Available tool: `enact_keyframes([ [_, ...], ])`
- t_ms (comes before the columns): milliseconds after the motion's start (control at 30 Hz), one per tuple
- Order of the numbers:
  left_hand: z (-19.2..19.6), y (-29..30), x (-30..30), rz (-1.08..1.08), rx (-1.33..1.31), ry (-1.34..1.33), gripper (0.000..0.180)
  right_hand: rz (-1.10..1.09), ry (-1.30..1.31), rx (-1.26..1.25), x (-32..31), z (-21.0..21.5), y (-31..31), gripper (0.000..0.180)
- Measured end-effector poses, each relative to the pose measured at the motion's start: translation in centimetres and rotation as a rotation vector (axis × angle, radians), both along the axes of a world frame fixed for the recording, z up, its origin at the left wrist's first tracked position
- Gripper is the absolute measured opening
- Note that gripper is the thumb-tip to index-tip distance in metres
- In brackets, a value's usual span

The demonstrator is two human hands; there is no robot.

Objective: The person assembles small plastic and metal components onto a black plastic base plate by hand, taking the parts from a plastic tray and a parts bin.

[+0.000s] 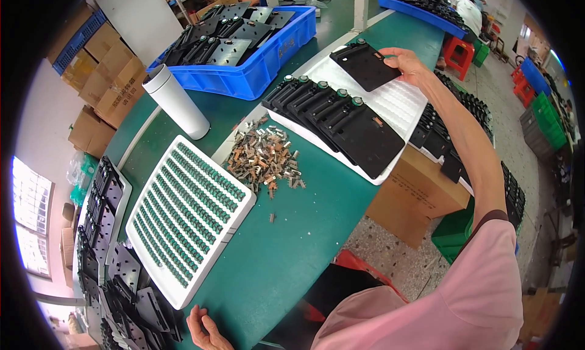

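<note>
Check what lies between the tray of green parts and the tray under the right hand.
A heap of small metallic pieces on the green tabletop, as the head view shows.

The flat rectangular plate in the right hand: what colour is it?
Black: the plate held by the right hand shows best in the head view.

Blue bin, landmark: brownish marking on its outer wall, too small to make out. Stacked carton, left of the blue bin: dark Chinese characters printed in rows on its visible side, the boldest print in view. Lower carton, to the right of the blue bin and nearer the camera: faint dark printing on its side, blurred, not legible.
</note>
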State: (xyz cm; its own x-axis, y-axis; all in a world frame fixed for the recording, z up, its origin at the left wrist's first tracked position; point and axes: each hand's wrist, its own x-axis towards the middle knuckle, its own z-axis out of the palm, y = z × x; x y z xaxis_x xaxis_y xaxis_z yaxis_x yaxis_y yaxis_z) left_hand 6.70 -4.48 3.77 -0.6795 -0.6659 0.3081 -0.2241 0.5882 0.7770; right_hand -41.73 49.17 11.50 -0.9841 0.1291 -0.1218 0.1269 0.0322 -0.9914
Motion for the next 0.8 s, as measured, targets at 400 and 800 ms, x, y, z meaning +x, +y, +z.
enact_keyframes([
  [400,0.4,0.3,-0.1,0.049,-0.04,-0.063,0.034,0.111,-0.024,0.079,-6.8,-2.0,-4.7,0.04],
  [800,0.7,0.9,-0.4,0.056,-0.047,-0.069,0.032,0.168,-0.035,0.246,-7.2,-2.6,-6.3,0.034],
])
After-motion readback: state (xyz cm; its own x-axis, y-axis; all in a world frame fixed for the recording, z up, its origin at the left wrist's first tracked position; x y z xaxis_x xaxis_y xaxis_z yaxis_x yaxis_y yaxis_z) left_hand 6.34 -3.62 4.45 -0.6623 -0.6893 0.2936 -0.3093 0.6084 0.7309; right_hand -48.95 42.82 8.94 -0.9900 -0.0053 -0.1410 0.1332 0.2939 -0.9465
